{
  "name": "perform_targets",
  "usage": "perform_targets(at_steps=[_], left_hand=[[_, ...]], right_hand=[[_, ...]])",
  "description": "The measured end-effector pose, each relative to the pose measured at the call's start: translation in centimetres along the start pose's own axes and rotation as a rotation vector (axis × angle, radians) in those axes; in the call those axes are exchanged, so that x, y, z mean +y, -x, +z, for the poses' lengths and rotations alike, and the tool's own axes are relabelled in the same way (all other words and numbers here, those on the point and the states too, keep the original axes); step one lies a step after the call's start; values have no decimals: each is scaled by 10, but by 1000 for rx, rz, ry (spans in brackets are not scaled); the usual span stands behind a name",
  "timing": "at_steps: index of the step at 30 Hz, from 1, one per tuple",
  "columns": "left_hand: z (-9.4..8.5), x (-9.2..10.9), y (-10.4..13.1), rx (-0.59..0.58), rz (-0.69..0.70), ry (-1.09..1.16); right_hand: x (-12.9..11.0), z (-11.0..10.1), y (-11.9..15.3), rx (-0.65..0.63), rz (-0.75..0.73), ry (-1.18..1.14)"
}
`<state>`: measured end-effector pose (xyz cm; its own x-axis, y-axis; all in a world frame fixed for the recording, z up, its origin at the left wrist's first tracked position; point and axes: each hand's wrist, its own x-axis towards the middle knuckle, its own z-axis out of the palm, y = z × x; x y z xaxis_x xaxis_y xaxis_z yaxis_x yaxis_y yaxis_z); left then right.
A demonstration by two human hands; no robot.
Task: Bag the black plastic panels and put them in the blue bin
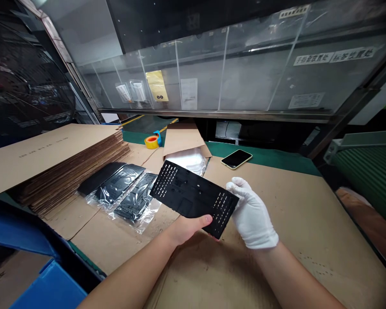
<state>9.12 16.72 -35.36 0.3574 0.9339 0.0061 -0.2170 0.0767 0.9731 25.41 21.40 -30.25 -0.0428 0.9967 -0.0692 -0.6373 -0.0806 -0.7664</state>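
Observation:
My bare left hand (189, 229) grips the lower edge of a black plastic panel (193, 191), with the thumb lying on its near face. The panel is tilted above the cardboard-covered bench and has slotted vents near both ends. My right hand (252, 216), in a white glove, is at the panel's right edge, its fingers curled at the upper right corner. Part of its grip is hidden. Left of the panel, more black panels (120, 182) lie in clear plastic bags on the cardboard.
A stack of flat cardboard sheets (64, 150) stands at the left, with a blue bin (48, 287) below it. Behind the panel are an orange-yellow tape roll (152, 142), an open cardboard box (183, 137) and a phone (236, 159). A metal-framed screen (206, 113) crosses behind the bench.

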Motion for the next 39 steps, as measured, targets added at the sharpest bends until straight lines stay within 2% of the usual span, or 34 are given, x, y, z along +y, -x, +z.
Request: perform_targets(at_steps=[4,8,11,15,22,33,39], left_hand=[[-1,1,1,65,28,-62],[0,3,2,29,-10,-78],[5,2,3,-48,-73,-47],[12,-2,4,-71,-93,15],[16,-6,6,-142,-89,123],[14,-6,5,-183,-126,116],[13,0,4,-187,-95,56]], right_hand=[[1,1,-1,-26,14,18],[4,1,0,-67,-178,193],[9,-1,3,3,-290,272],[13,-3,7,84,-379,296],[12,0,11,184,-408,295],[12,-3,11,90,-400,361],[16,-5,10,200,-487,385]])
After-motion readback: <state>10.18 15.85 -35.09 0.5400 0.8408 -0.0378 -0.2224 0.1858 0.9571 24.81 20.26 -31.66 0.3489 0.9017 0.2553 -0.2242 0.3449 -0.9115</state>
